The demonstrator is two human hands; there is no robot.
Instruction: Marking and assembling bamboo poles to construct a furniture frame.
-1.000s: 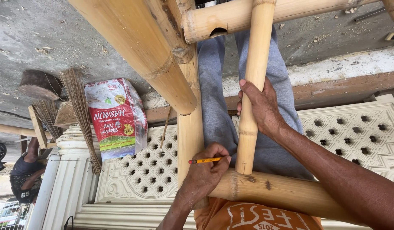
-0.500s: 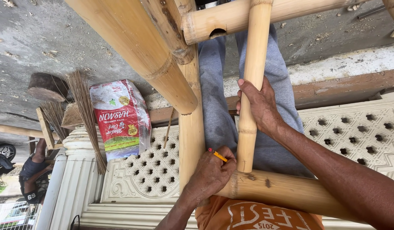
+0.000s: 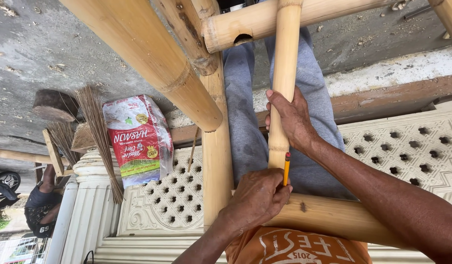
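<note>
My right hand [image 3: 292,120] is wrapped around a thin upright bamboo pole [image 3: 284,58], about halfway down it. My left hand [image 3: 257,198] holds an orange pencil [image 3: 286,168], which stands upright against the foot of that pole where it meets a thick horizontal bamboo beam [image 3: 333,217]. The pencil's red end points up. Both hands are part of a bamboo frame that stands over my grey trousers [image 3: 248,122] and orange shirt [image 3: 299,247].
A thick bamboo pole [image 3: 152,58] slants across the upper left, and another upright pole [image 3: 217,161] stands beside my left hand. A red-and-white printed bag [image 3: 138,139], brooms [image 3: 96,132] and a white pierced panel [image 3: 411,151] lie beyond. Another person [image 3: 42,205] is at the far left.
My left hand has shifted right to the foot of the thin pole and turned the pencil from lying sideways to standing upright against it. My right hand keeps its grip.
</note>
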